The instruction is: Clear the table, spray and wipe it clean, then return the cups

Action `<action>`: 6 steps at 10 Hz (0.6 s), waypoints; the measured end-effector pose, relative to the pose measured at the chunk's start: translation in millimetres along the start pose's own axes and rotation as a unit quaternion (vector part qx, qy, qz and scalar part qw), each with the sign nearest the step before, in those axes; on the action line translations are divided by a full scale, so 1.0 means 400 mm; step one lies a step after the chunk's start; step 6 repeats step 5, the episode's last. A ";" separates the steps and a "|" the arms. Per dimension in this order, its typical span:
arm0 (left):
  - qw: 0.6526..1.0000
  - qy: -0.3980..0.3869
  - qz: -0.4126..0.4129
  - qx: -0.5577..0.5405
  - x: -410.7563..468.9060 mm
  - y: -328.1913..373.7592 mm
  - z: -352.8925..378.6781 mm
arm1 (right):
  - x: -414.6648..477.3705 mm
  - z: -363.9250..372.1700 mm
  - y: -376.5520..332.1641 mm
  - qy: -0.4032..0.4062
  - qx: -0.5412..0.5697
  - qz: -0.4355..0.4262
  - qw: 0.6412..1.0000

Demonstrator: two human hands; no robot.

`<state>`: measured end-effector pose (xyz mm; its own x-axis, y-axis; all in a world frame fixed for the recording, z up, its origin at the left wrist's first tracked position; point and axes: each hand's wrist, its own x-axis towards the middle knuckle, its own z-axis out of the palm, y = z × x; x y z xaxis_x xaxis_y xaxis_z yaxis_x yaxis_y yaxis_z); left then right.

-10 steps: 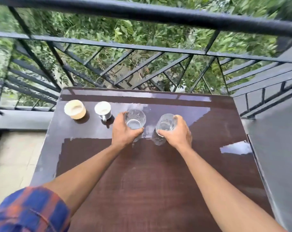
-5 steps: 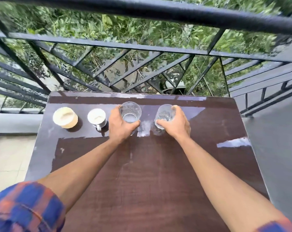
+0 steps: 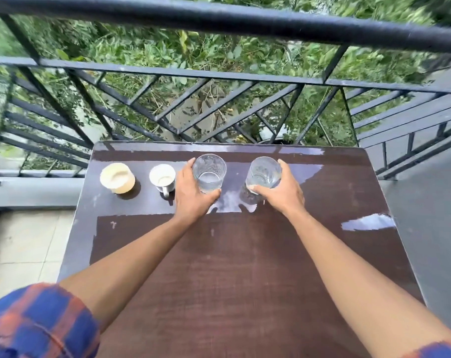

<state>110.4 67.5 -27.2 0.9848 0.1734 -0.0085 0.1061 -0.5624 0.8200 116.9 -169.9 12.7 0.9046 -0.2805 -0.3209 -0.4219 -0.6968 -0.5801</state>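
I see both arms stretched forward over the brown counter (image 3: 245, 280). My left hand (image 3: 193, 195) has its grip wrapped around the left glass (image 3: 209, 171); my right hand (image 3: 283, 192) grips the right glass (image 3: 263, 173), which tilts. Both sit near the counter's far edge, beside a white mug (image 3: 162, 178) and a cream cup (image 3: 117, 178).

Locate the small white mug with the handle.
The small white mug stands on the table's far left part, between the cream cup and the left hand.
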 end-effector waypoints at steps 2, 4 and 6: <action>1.000 -0.010 -0.004 -0.008 -0.116 0.024 -0.081 | -0.089 -0.023 0.044 0.018 -0.001 -0.014 1.000; 0.994 -0.049 -0.029 0.089 -0.291 -0.025 -0.147 | -0.211 -0.028 0.129 -0.009 -0.067 -0.080 0.994; 0.971 -0.042 0.033 0.233 -0.384 -0.069 -0.175 | -0.268 -0.021 0.189 -0.028 -0.104 -0.120 0.987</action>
